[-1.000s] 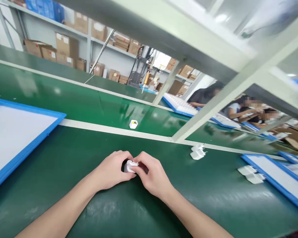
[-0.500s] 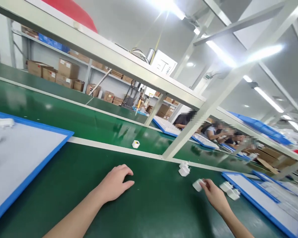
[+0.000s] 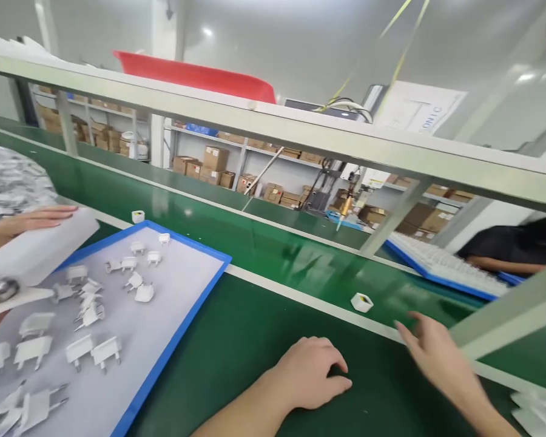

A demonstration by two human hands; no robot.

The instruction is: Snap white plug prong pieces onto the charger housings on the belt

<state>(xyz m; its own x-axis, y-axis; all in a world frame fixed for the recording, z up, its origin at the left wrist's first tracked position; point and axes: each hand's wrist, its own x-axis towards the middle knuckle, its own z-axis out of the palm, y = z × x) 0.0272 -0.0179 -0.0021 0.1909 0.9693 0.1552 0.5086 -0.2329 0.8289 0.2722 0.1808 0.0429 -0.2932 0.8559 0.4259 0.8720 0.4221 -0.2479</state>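
Observation:
My left hand (image 3: 316, 373) rests low over the green work surface (image 3: 236, 358). Its thumb and fingers are apart with nothing between them. Farther right, my right hand (image 3: 432, 349) is slightly blurred, thumb and forefinger spread and bare. Close to its fingertips, a small white hollow block (image 3: 361, 302) with a yellow spot inside sits on the green belt (image 3: 273, 261). White pieces (image 3: 539, 413) lie at the lower right edge, partly cut off and blurred.
On the left, a blue-rimmed tray (image 3: 182, 328) bears several white plug pieces (image 3: 107, 351). Another person's hand (image 3: 36, 218) holds a white, curved object (image 3: 50, 246) over it. Another white block (image 3: 138, 216) stands behind the tray. A slanted post (image 3: 505, 309) rises at right.
The view has swung left, bringing more of the tray and another person's hands into sight. My right hand has let go of the white block and reached toward the belt; my left stays open.

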